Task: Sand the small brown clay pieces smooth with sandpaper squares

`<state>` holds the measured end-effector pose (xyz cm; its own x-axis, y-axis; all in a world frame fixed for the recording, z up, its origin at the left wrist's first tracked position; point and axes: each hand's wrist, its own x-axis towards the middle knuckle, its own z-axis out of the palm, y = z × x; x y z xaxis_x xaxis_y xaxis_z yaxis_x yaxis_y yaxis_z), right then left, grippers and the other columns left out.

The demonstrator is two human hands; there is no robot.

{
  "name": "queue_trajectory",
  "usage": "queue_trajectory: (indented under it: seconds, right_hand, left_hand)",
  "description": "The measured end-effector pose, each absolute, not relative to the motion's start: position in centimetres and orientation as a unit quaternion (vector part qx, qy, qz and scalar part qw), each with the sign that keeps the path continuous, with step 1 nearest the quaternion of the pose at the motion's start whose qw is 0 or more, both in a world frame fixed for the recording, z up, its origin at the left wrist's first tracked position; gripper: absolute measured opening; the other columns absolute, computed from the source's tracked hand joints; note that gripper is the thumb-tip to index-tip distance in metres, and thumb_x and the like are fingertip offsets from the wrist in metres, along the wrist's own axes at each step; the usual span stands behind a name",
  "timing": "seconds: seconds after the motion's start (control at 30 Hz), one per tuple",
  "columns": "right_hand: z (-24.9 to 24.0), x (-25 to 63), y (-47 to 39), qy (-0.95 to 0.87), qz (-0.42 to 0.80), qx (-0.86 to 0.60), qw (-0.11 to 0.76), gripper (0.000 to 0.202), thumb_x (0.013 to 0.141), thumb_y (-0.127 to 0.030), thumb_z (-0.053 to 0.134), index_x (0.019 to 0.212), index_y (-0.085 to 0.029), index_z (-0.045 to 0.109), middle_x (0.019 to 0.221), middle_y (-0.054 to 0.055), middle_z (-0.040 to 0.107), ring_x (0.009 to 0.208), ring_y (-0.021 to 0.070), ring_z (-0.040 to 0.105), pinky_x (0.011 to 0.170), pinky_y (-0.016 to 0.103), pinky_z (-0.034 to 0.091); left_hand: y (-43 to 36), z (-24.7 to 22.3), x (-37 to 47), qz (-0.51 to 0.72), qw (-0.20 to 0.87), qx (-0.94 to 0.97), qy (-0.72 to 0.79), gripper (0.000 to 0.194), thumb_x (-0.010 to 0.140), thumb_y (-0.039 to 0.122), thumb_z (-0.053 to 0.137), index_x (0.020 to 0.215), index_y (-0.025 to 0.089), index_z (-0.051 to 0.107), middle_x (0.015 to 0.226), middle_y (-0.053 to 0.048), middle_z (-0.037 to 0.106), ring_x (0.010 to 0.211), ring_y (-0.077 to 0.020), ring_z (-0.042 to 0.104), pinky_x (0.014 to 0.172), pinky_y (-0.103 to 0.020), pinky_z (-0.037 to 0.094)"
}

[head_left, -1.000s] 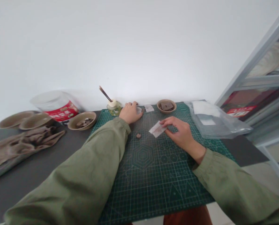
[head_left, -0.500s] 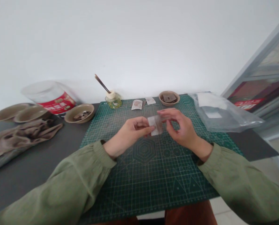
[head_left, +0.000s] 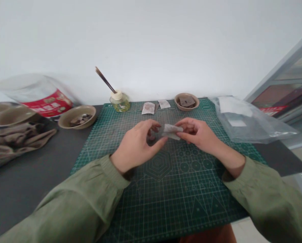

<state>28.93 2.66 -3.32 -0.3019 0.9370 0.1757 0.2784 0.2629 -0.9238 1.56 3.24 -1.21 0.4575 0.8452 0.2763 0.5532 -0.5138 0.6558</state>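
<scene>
Over the middle of the green cutting mat (head_left: 166,189) my right hand (head_left: 198,133) pinches a small clear packet with a white paper-like panel (head_left: 172,128) between thumb and fingers. The packet looks bent or folded, and its left end is blurred. At that end is my left hand (head_left: 141,141), thumb and fingers apart around a gap; its fingertips come close to the packet, and whether they touch it is unclear. Behind the hands, a white packet with a faint reddish print (head_left: 148,108) and a plain white piece (head_left: 164,104) lie flat on the mat.
A bowl of brown flat pieces (head_left: 186,102) and a jar with dark sticks (head_left: 120,101) stand at the back. At right lies a large clear bag (head_left: 252,125). Leftward are a bowl with small pieces (head_left: 77,117), a red-labelled plastic tub (head_left: 48,103) and a brown cloth (head_left: 16,140).
My left hand's thumb and fingers have come apart from the packet they gripped. The packet now sits in my right hand, turned and folded. The view has shifted slightly.
</scene>
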Motion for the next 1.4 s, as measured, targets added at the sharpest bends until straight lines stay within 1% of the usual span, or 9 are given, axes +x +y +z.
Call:
queue_trajectory:
  seconds: [0.13,0.27,0.43,0.7,0.8,0.93,1.07,1.23,1.4]
  right_hand:
    - [-3.7,29.5,3.0,-0.75,0.319,-0.472,0.336,0.036,0.097,-0.033,0.08,0.131,-0.021,0.074,0.077,-0.003,0.067,0.062,0.0157,0.059,0.057,0.03,0.046]
    - [-3.8,29.7,3.0,-0.756,0.276,-0.487,0.338,0.038,0.097,-0.034,0.081,0.132,-0.023,0.073,0.087,-0.001,0.074,0.061,0.0151,0.057,0.058,0.031,0.044]
    - [-3.6,29.8,2.9,-0.732,0.202,-0.524,0.386,0.022,0.103,-0.035,0.074,0.122,-0.023,0.075,0.083,0.0,0.071,0.063,0.0169,0.057,0.061,0.033,0.044]
    - [-3.0,28.5,1.8,-0.738,0.312,-0.464,0.377,0.03,0.101,-0.04,0.081,0.125,-0.025,0.076,0.093,0.001,0.077,0.066,0.0148,0.061,0.06,0.03,0.048]
    - [-3.0,28.0,1.4,-0.724,0.391,-0.434,0.367,0.038,0.096,-0.044,0.088,0.127,-0.026,0.075,0.106,0.003,0.082,0.071,0.0145,0.065,0.061,0.028,0.049]
    - [-3.2,27.7,1.4,-0.697,0.434,-0.426,0.381,0.034,0.094,-0.044,0.09,0.117,-0.023,0.076,0.099,0.002,0.082,0.072,0.0145,0.067,0.063,0.027,0.05]
    - [-3.2,27.6,1.5,-0.693,0.407,-0.444,0.396,0.03,0.095,-0.041,0.088,0.115,-0.022,0.076,0.087,0.001,0.078,0.064,0.0134,0.06,0.058,0.027,0.044]
    - [-3.0,28.0,1.8,-0.702,0.263,-0.495,0.438,0.022,0.095,-0.03,0.082,0.112,-0.021,0.072,0.095,0.002,0.078,0.063,0.0127,0.058,0.061,0.029,0.046]
    - [-3.0,28.4,1.6,-0.72,0.269,-0.487,0.415,0.024,0.095,-0.025,0.08,0.117,-0.022,0.07,0.089,0.0,0.076,0.06,0.0121,0.055,0.058,0.028,0.042]
  left_hand:
    - [3.9,-1.1,0.3,0.219,0.055,0.865,0.447,0.043,0.092,0.043,0.077,0.13,0.024,0.07,0.126,-0.013,0.072,0.117,-0.0377,0.07,0.1,-0.054,0.059]
    - [4.2,-1.7,-0.2,0.194,0.056,0.876,0.437,0.034,0.09,0.034,0.075,0.123,0.026,0.073,0.118,-0.01,0.072,0.104,-0.0327,0.074,0.09,-0.049,0.062]
    - [4.8,-1.9,-0.3,0.207,0.072,0.881,0.42,0.018,0.091,0.023,0.071,0.108,0.026,0.075,0.104,-0.007,0.072,0.094,-0.0281,0.072,0.085,-0.044,0.06]
    - [3.4,-1.3,1.4,0.332,0.121,0.88,0.316,0.04,0.098,0.015,0.071,0.137,0.022,0.065,0.117,-0.007,0.074,0.108,-0.0226,0.071,0.095,-0.037,0.059]
    - [2.9,-1.7,2.0,0.353,0.136,0.883,0.276,0.037,0.101,0.013,0.07,0.136,0.022,0.063,0.118,-0.006,0.074,0.11,-0.0198,0.072,0.096,-0.034,0.06]
    - [2.7,-2.2,2.5,0.351,0.147,0.889,0.255,0.031,0.103,0.014,0.071,0.132,0.022,0.063,0.114,-0.004,0.073,0.105,-0.0179,0.072,0.094,-0.032,0.06]
    - [2.9,-2.1,2.6,0.338,0.143,0.89,0.271,0.039,0.103,0.018,0.074,0.139,0.021,0.059,0.125,-0.008,0.072,0.117,-0.0216,0.071,0.101,-0.037,0.061]
    - [2.8,-2.2,2.1,0.269,0.121,0.908,0.296,0.035,0.104,0.022,0.073,0.139,0.022,0.068,0.136,-0.013,0.069,0.128,-0.0326,0.067,0.11,-0.055,0.058]
    - [2.0,-2.1,1.8,0.174,0.087,0.932,0.305,0.035,0.108,0.028,0.068,0.142,0.02,0.071,0.137,-0.014,0.07,0.128,-0.0331,0.067,0.111,-0.056,0.06]
